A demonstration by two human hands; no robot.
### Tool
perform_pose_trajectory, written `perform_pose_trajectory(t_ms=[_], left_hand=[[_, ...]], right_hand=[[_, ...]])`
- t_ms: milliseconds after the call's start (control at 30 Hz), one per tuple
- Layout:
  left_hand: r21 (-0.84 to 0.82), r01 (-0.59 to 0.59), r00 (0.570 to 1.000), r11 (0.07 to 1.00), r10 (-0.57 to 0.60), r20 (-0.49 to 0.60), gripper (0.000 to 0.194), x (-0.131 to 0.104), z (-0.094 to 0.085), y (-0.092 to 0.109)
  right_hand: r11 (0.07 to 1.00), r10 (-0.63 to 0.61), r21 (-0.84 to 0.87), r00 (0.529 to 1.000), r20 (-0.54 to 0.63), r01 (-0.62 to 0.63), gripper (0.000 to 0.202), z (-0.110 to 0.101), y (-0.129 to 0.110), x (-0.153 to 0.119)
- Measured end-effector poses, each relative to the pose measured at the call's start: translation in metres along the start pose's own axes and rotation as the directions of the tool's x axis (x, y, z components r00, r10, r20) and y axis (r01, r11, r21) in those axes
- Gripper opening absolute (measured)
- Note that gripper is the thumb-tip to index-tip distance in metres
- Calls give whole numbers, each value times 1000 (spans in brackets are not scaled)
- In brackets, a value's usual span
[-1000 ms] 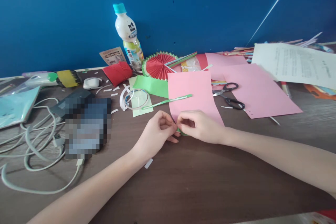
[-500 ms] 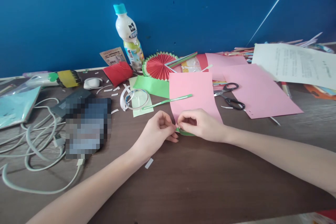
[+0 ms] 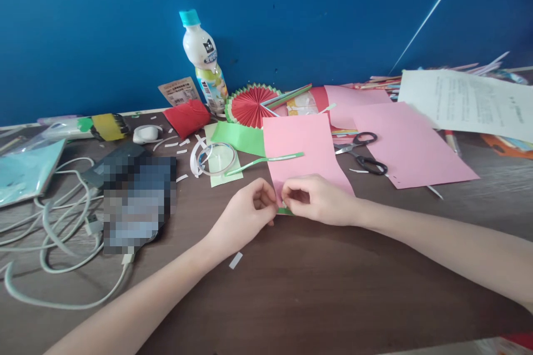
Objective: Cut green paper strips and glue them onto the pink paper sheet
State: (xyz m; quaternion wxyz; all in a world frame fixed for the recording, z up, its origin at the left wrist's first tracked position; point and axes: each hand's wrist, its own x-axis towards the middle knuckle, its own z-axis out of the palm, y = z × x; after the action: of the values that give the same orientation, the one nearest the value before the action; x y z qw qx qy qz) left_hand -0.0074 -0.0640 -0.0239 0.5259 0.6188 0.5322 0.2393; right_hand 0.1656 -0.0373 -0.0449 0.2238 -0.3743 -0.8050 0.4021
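Observation:
A sheet of pink paper [image 3: 297, 144] lies before me, with a narrow green strip [image 3: 285, 211] along its near edge. My left hand [image 3: 252, 208] has its fingers curled and thumb pressed in at the sheet's near left corner, closed on the paper. Over the near part of the sheet, my right hand [image 3: 318, 197] makes a pinch just above the green strip. A small pale bit shows at its fingertips, too small to name. Another green strip with a white line [image 3: 266, 159] lies across the sheet's left side. Black-handled scissors [image 3: 361, 153] rest just right of the paper.
A roll of tape [image 3: 216, 158] lies on pale green paper, near a red folded paper fan [image 3: 252, 105] and an upright bottle [image 3: 204, 61]. To the left are a phone [image 3: 141, 199] and white cables [image 3: 45, 205]; more pink paper [image 3: 416, 147] lies right.
The pink paper has shifted slightly left at its far end. My fingertips have moved a little apart, and the right hand's pinch has dropped slightly lower.

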Motion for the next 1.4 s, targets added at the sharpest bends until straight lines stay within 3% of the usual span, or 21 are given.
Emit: perform_pose_trajectory(t_ms=[67,133,200,500,733,1000,1167,1400], left_hand=[[250,-125,990,960,136,-27,7,0,-2,-1],[465,-223,961,857,274,-44,8,1,-3,-3],[566,-284,933,774,359,-23,8,4,-4,-6],[561,-389,908,731,405,102,6,10,-7,-18],[593,-371,915,714,392,100,2,10,-5,-18],[617,-377,910,691,400,108,3,11,-4,-18],[630,-371,914,682,388,118,4,12,-4,-18],[693,-372,912,617,380,152,31,9,-5,-17]], right_hand=[[998,-24,-57,999,31,26,9,0,0,0],[992,-47,-117,998,43,51,9,0,-1,0],[984,-63,-164,997,40,69,9,1,-3,0],[972,15,-233,1000,-12,-17,9,4,-7,-5],[972,56,-226,998,-16,-58,9,4,-11,-6],[970,123,-215,992,27,-114,11,-5,-4,-5],[959,139,-265,983,116,-104,12,-18,-7,-4],[930,222,-339,954,200,-145,10,-38,-17,-4]])
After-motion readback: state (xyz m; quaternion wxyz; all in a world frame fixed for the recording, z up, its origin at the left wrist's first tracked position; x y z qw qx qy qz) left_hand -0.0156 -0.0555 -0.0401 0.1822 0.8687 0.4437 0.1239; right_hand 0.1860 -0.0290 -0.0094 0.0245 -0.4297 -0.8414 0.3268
